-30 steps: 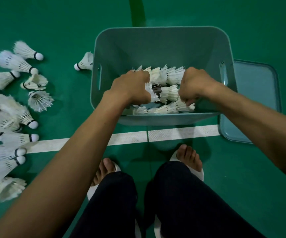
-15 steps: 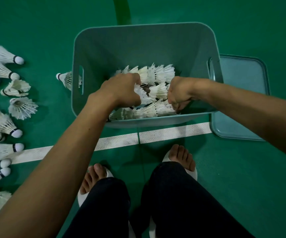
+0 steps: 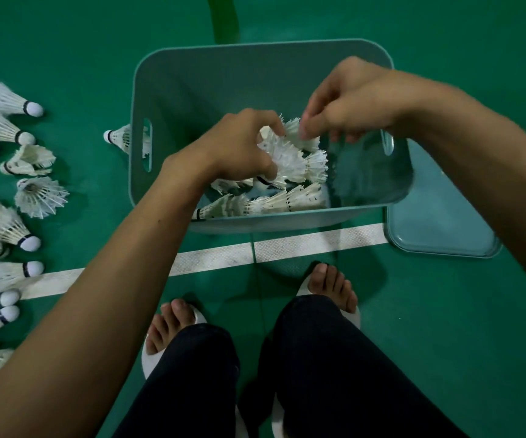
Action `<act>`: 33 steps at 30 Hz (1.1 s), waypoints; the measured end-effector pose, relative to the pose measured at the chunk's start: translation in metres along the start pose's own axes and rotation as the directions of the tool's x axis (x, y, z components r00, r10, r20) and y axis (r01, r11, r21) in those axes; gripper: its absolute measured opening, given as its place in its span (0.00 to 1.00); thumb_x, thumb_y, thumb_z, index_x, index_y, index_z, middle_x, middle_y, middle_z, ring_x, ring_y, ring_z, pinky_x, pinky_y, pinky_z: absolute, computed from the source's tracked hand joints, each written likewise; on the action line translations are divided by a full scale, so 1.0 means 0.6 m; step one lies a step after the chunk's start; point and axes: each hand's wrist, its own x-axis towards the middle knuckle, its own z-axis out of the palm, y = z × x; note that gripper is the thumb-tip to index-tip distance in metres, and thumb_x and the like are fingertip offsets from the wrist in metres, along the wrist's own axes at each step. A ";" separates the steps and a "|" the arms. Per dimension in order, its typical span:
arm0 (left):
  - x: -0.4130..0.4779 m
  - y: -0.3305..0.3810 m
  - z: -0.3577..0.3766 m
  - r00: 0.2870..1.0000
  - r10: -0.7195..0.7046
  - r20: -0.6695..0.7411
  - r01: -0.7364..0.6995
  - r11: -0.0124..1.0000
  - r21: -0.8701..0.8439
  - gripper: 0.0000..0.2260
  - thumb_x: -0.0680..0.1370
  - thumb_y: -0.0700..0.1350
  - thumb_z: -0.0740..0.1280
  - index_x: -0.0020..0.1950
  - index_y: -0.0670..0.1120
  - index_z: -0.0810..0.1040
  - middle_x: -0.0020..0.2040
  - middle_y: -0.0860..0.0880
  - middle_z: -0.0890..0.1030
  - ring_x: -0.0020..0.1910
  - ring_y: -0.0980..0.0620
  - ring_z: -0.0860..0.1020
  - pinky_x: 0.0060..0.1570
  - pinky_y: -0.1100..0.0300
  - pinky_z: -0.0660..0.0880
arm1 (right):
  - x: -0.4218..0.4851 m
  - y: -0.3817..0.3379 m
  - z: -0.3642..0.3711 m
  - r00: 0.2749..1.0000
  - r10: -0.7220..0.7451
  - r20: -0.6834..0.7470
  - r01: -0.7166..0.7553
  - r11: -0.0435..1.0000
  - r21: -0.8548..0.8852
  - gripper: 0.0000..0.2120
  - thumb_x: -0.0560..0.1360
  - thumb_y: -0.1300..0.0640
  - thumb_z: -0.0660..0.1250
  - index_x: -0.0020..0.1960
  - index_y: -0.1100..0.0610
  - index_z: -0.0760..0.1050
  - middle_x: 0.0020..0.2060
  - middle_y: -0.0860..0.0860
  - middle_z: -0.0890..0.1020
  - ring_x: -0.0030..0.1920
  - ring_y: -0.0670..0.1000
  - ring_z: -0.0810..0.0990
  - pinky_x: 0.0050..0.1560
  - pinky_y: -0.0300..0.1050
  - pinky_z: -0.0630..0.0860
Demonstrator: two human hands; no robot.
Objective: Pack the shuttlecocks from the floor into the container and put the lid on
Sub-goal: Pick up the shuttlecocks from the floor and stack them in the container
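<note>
A grey-green plastic container (image 3: 192,77) with side handle slots stands on the green floor in front of my feet. Several white feather shuttlecocks (image 3: 274,200) lie inside it along the near wall. My left hand (image 3: 239,143) reaches into the container and grips a bunch of shuttlecocks (image 3: 290,159). My right hand (image 3: 344,102) is raised above the container's right half, blurred, its fingertips pinching the feathers of the top shuttlecock (image 3: 299,134). The container's lid (image 3: 438,222) lies flat on the floor to the right, partly under the container.
Several loose shuttlecocks (image 3: 2,128) are scattered on the floor at the left. One shuttlecock (image 3: 118,137) lies just outside the container's left wall. A white court line (image 3: 302,245) runs across the floor between my sandalled feet (image 3: 331,286) and the container.
My right hand has risen from the bottom of the container to above it, its fingers at the top shuttlecock. My left hand has lifted a bunch slightly. The view shifted right.
</note>
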 end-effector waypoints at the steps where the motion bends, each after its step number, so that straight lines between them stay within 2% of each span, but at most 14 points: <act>1: 0.001 0.004 0.001 1.000 0.008 0.000 -0.008 1.000 -0.018 0.27 0.69 0.45 0.80 0.66 0.54 0.77 0.55 0.48 0.76 0.52 0.49 0.77 0.47 0.61 0.69 | -0.006 -0.006 0.004 0.997 -0.071 0.011 0.071 0.997 0.000 0.07 0.72 0.56 0.78 0.49 0.57 0.85 0.37 0.51 0.84 0.36 0.47 0.79 0.31 0.38 0.75; 3: 0.002 0.010 0.003 1.000 0.017 -0.018 -0.018 0.999 -0.043 0.25 0.68 0.46 0.80 0.63 0.54 0.77 0.54 0.49 0.78 0.49 0.50 0.77 0.41 0.60 0.69 | -0.009 -0.009 0.024 0.985 -0.160 0.065 0.163 0.986 -0.039 0.06 0.70 0.58 0.79 0.45 0.55 0.85 0.36 0.50 0.83 0.33 0.45 0.76 0.33 0.36 0.74; 7: 0.003 0.011 0.011 0.999 0.003 -0.050 -0.005 0.999 -0.041 0.29 0.68 0.49 0.79 0.67 0.51 0.74 0.56 0.49 0.78 0.50 0.49 0.78 0.42 0.58 0.70 | 0.001 0.004 0.066 0.983 -0.173 0.055 0.179 0.973 -0.143 0.06 0.69 0.60 0.78 0.35 0.54 0.82 0.27 0.47 0.81 0.25 0.42 0.76 0.32 0.37 0.74; 11: -0.003 0.010 0.012 0.999 -0.004 -0.048 0.000 0.996 -0.090 0.34 0.69 0.52 0.79 0.71 0.47 0.69 0.56 0.48 0.81 0.51 0.48 0.80 0.43 0.57 0.74 | -0.003 -0.004 0.055 0.970 -0.202 -0.134 0.152 0.938 -0.313 0.01 0.69 0.58 0.74 0.40 0.54 0.85 0.35 0.52 0.85 0.40 0.53 0.83 0.47 0.48 0.82; 13: -0.006 0.006 0.006 0.999 -0.034 -0.035 0.030 0.993 -0.111 0.34 0.69 0.56 0.79 0.69 0.48 0.69 0.56 0.49 0.82 0.51 0.49 0.80 0.44 0.56 0.73 | -0.010 -0.009 0.034 0.963 -0.134 -0.233 0.025 0.908 -0.418 0.05 0.68 0.59 0.72 0.44 0.57 0.83 0.38 0.56 0.83 0.43 0.60 0.82 0.48 0.50 0.80; 16: -0.011 0.000 -0.001 0.996 -0.093 -0.016 0.090 0.989 -0.121 0.35 0.69 0.60 0.78 0.68 0.48 0.68 0.58 0.49 0.79 0.55 0.48 0.78 0.47 0.54 0.72 | -0.031 -0.023 0.026 0.979 0.053 -0.195 -0.152 0.831 -0.535 0.02 0.67 0.64 0.68 0.39 0.62 0.75 0.31 0.57 0.77 0.34 0.57 0.78 0.42 0.47 0.75; 18: -0.015 -0.003 -0.003 0.994 -0.109 0.009 0.109 0.988 -0.111 0.34 0.70 0.58 0.78 0.69 0.48 0.67 0.59 0.49 0.76 0.56 0.48 0.76 0.53 0.52 0.74 | -0.038 -0.025 0.045 0.979 0.129 -0.160 -0.199 0.780 -0.594 0.04 0.67 0.67 0.66 0.36 0.62 0.71 0.29 0.57 0.75 0.32 0.55 0.76 0.41 0.46 0.73; 20: -0.018 -0.006 0.000 0.994 -0.108 0.029 0.110 0.991 -0.071 0.32 0.72 0.53 0.76 0.70 0.48 0.67 0.60 0.48 0.75 0.57 0.47 0.76 0.56 0.50 0.76 | -0.030 -0.017 0.070 0.980 0.135 -0.146 -0.197 0.763 -0.616 0.05 0.69 0.66 0.67 0.39 0.61 0.71 0.31 0.56 0.74 0.37 0.58 0.77 0.42 0.47 0.74; 23: -0.019 -0.011 0.009 0.995 -0.091 0.036 0.091 0.996 0.007 0.26 0.73 0.45 0.74 0.69 0.47 0.70 0.61 0.47 0.75 0.56 0.47 0.75 0.54 0.54 0.75 | -0.008 0.001 0.102 0.978 0.162 -0.129 -0.207 0.749 -0.629 0.07 0.71 0.63 0.69 0.48 0.60 0.73 0.35 0.54 0.73 0.42 0.59 0.77 0.43 0.48 0.73; 26: -0.018 -0.016 0.013 0.991 -0.098 0.088 0.091 0.993 0.080 0.23 0.72 0.40 0.73 0.66 0.48 0.73 0.60 0.48 0.75 0.54 0.47 0.75 0.49 0.56 0.72 | 0.002 0.019 0.110 0.974 0.202 -0.104 -0.224 0.771 -0.597 0.06 0.72 0.64 0.67 0.46 0.60 0.71 0.34 0.53 0.73 0.42 0.58 0.77 0.43 0.48 0.72; 27: -0.017 -0.018 0.014 0.987 -0.106 0.119 0.095 0.991 0.094 0.23 0.72 0.40 0.74 0.65 0.49 0.74 0.59 0.48 0.75 0.54 0.47 0.75 0.48 0.57 0.73 | 0.005 0.024 0.108 0.971 0.222 -0.088 -0.233 0.802 -0.550 0.04 0.72 0.65 0.66 0.43 0.61 0.70 0.33 0.54 0.74 0.40 0.58 0.78 0.41 0.46 0.72; 29: -0.016 -0.020 0.018 0.976 -0.116 0.182 0.096 0.988 0.118 0.21 0.72 0.39 0.76 0.62 0.50 0.76 0.58 0.48 0.75 0.54 0.47 0.75 0.46 0.58 0.71 | 0.015 0.038 0.101 0.952 0.302 -0.040 -0.289 0.855 -0.430 0.07 0.73 0.69 0.64 0.38 0.63 0.70 0.23 0.55 0.77 0.26 0.55 0.80 0.28 0.38 0.72; 31: -0.013 -0.020 0.028 0.963 -0.112 0.243 0.077 0.986 0.151 0.19 0.72 0.40 0.77 0.62 0.49 0.79 0.58 0.49 0.74 0.55 0.46 0.75 0.48 0.58 0.70 | 0.026 0.053 0.093 0.915 0.403 0.020 -0.376 0.870 -0.319 0.10 0.76 0.70 0.66 0.37 0.65 0.71 0.15 0.56 0.75 0.16 0.52 0.76 0.17 0.35 0.69; 33: -0.009 -0.022 0.038 0.949 -0.107 0.295 0.053 0.981 0.184 0.18 0.74 0.39 0.75 0.62 0.49 0.80 0.59 0.48 0.75 0.56 0.46 0.75 0.51 0.58 0.71 | 0.037 0.061 0.088 0.887 0.452 0.093 -0.414 0.868 -0.273 0.08 0.78 0.68 0.68 0.41 0.68 0.74 0.21 0.60 0.79 0.20 0.53 0.80 0.21 0.41 0.78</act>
